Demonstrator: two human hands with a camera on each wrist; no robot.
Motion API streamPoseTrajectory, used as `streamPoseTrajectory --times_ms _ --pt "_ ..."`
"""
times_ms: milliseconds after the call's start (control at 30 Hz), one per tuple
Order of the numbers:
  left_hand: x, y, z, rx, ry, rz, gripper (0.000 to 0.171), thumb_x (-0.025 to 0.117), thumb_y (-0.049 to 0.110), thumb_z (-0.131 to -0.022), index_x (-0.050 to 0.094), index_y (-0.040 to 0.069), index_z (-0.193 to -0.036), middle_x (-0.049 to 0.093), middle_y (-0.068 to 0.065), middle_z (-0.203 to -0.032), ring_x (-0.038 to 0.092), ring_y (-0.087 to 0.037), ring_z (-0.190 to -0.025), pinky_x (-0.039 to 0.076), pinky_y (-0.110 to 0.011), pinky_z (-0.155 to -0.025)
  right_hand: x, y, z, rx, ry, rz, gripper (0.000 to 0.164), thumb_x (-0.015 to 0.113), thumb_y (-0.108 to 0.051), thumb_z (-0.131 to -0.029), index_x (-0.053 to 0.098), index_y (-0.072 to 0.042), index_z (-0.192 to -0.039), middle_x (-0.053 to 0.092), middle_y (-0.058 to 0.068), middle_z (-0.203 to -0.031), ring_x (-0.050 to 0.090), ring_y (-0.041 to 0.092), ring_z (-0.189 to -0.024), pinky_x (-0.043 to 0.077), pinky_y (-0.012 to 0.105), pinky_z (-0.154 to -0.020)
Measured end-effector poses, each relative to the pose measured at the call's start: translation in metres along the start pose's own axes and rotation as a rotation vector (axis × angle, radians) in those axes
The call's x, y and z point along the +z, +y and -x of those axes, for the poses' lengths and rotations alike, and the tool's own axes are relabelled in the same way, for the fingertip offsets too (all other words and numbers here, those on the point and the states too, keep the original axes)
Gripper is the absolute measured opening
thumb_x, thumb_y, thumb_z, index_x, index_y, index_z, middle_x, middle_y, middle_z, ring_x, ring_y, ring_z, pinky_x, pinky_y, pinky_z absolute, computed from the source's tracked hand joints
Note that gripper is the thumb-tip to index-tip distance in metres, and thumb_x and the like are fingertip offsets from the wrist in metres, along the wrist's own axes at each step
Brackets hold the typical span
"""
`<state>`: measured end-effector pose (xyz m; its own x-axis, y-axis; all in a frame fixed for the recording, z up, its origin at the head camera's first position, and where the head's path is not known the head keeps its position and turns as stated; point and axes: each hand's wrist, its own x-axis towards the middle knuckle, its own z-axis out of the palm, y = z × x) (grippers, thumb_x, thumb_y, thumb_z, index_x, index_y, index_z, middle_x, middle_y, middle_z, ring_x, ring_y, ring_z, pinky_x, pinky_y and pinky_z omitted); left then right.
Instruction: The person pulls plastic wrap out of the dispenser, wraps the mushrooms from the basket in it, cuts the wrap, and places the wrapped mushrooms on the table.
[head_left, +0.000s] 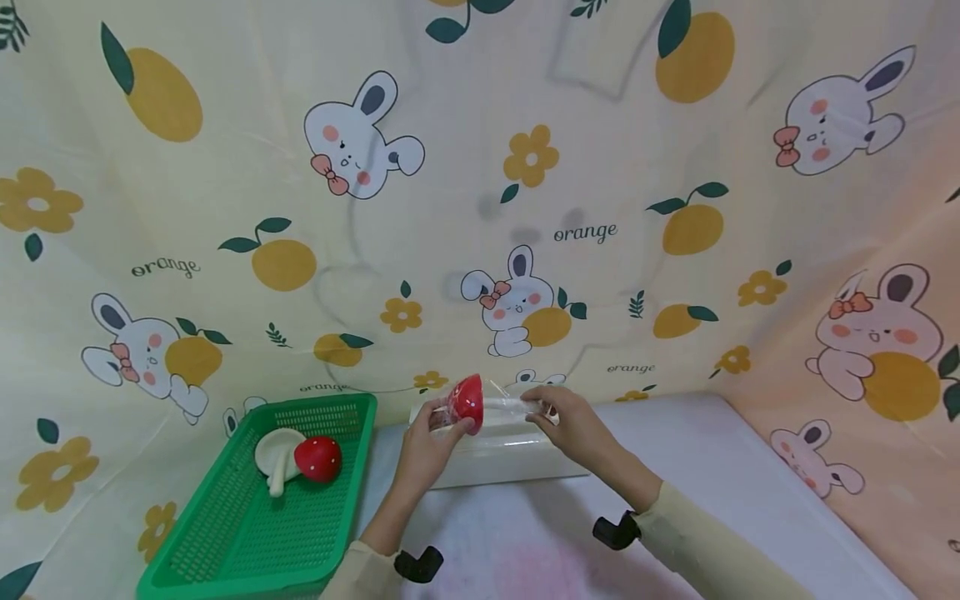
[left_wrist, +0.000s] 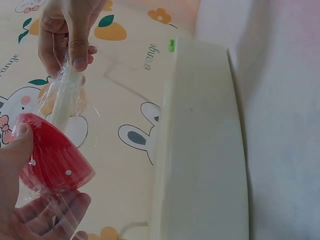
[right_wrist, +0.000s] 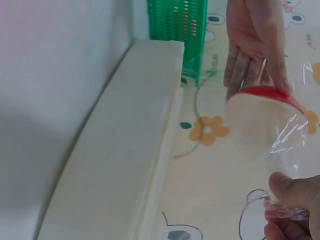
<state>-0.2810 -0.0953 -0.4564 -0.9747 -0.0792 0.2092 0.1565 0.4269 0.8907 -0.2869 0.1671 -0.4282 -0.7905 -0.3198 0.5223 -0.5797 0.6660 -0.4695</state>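
A red toy mushroom (head_left: 468, 403) with white dots and a pale stem (left_wrist: 61, 105) is held up above the table, wrapped in clear cling film (right_wrist: 287, 137). My left hand (head_left: 424, 446) grips its cap, with the thumb on one side and the fingers round the other. At the stem end, my right hand (head_left: 572, 423) pinches gathered film between thumb and fingers. Just under both hands lies a long white cling film box (head_left: 510, 468), which has a small green piece (left_wrist: 172, 45) at one end in the left wrist view.
A green plastic basket (head_left: 351, 500) stands at the left. Inside it lie another red mushroom (head_left: 318, 459) with white dots and a pale mushroom piece (head_left: 276, 454) with its stem showing. Behind the table hangs a printed cloth (head_left: 450, 208) with rabbits and oranges.
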Motion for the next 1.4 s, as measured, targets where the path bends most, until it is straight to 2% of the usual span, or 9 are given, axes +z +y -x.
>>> streamPoseTrajectory --times_ms 233,467,633,900,1067,1167,1400 --pt "-0.002 0.009 -0.004 0.013 0.014 -0.011 0.068 0.081 0.043 -0.097 0.054 0.01 -0.149 0.065 -0.018 -0.144 0.061 -0.039 -0.134 0.061 -0.049 -0.097 -0.006 -0.003 -0.005 -0.019 0.019 -0.03 0.037 0.085 -0.003 -0.091 0.075 -0.011 -0.126 0.075 0.002 -0.112 0.062 0.018 -0.091 0.063 0.041 -0.081" --pt "-0.003 0.018 -0.006 0.032 0.034 -0.026 0.074 0.079 0.045 -0.097 0.049 0.008 -0.155 0.064 -0.019 -0.145 0.059 -0.04 -0.136 0.059 -0.052 -0.101 -0.011 -0.004 -0.01 -0.02 0.031 -0.022 0.038 0.085 -0.005 -0.092 0.075 -0.012 -0.128 0.075 0.001 -0.111 0.062 0.016 -0.091 0.061 0.036 -0.08" --pt "-0.005 0.026 -0.007 0.05 0.047 -0.022 0.071 0.079 0.045 -0.097 0.052 0.008 -0.151 0.066 -0.018 -0.143 0.06 -0.039 -0.136 0.056 -0.054 -0.104 -0.014 -0.005 -0.014 -0.051 0.062 -0.014 0.037 0.085 -0.004 -0.091 0.075 -0.01 -0.126 0.075 0.002 -0.11 0.063 0.017 -0.09 0.061 0.034 -0.079" --pt "-0.01 0.028 -0.004 0.091 0.046 -0.025 0.066 0.081 0.043 -0.096 0.055 0.011 -0.147 0.068 -0.012 -0.135 0.061 -0.031 -0.127 0.052 -0.049 -0.101 -0.017 -0.008 -0.012 -0.049 0.062 -0.029 0.042 0.085 -0.003 -0.092 0.073 -0.011 -0.131 0.075 0.002 -0.111 0.062 0.019 -0.091 0.063 0.044 -0.081" --pt "-0.016 0.03 0.007 0.097 0.019 0.005 0.064 0.083 0.042 -0.095 0.056 0.012 -0.145 0.069 -0.01 -0.133 0.06 -0.028 -0.122 0.05 -0.042 -0.094 -0.019 -0.013 -0.005 -0.066 0.073 -0.009 0.041 0.086 -0.002 -0.09 0.074 -0.01 -0.128 0.074 0.002 -0.11 0.062 0.017 -0.092 0.063 0.04 -0.081" --pt "-0.019 0.029 0.018 0.086 0.0 0.027 0.066 0.085 0.04 -0.094 0.056 0.011 -0.145 0.068 -0.011 -0.133 0.06 -0.029 -0.121 0.054 -0.039 -0.09 -0.019 -0.016 0.001 -0.079 0.078 -0.003 0.041 0.087 -0.003 -0.089 0.074 -0.01 -0.127 0.075 0.003 -0.113 0.063 0.017 -0.092 0.063 0.039 -0.081" --pt "-0.018 0.017 0.039 0.01 -0.04 0.041 0.076 0.088 0.042 -0.091 0.05 0.017 -0.152 0.069 -0.011 -0.132 0.06 -0.028 -0.119 0.054 -0.041 -0.091 -0.012 -0.016 0.025 -0.064 0.059 -0.03 0.04 0.09 -0.006 -0.087 0.077 -0.014 -0.124 0.074 -0.004 -0.108 0.064 0.012 -0.092 0.061 0.029 -0.082"
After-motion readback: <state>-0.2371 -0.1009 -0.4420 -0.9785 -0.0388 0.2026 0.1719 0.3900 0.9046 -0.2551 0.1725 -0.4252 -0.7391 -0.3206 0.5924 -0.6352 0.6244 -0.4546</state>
